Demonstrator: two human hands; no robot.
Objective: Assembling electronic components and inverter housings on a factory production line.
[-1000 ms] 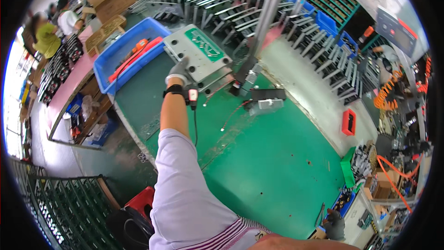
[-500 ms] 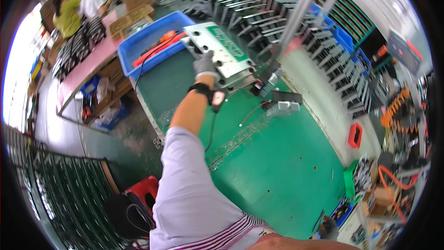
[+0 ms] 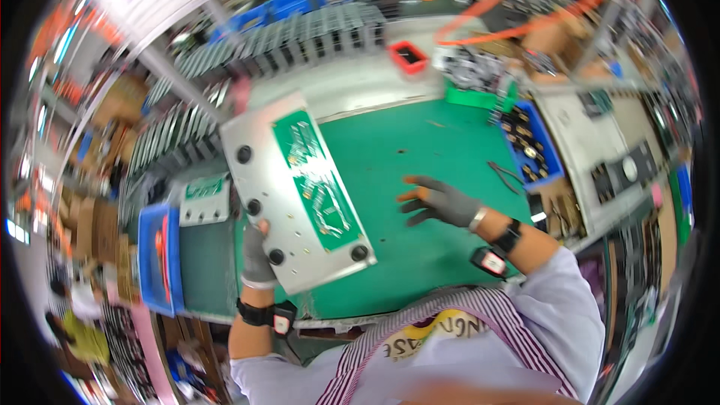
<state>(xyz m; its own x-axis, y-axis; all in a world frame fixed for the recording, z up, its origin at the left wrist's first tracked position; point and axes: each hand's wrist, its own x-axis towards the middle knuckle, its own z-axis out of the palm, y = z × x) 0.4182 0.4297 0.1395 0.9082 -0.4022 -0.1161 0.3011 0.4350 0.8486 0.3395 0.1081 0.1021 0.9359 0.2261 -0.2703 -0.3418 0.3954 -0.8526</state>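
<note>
My gloved left hand is closed on the near left edge of a silver metal plate. The plate has black round feet near its corners and edge, small holes, and a long green printed label. It is tilted above the green work surface. My right hand, in a grey glove with orange at the fingertips, hovers over the surface to the right of the plate. Its fingers are spread and it holds nothing.
Left of the held plate lies a similar plate, beside a blue bin. Rows of grey metal brackets stand behind. At the right are pliers and a blue tray of small parts. A small red bin stands at the back.
The view has swung to the right. My left hand, earlier reaching out to plates at the far left, now has one plate in front of me. My right hand has come into view, open.
</note>
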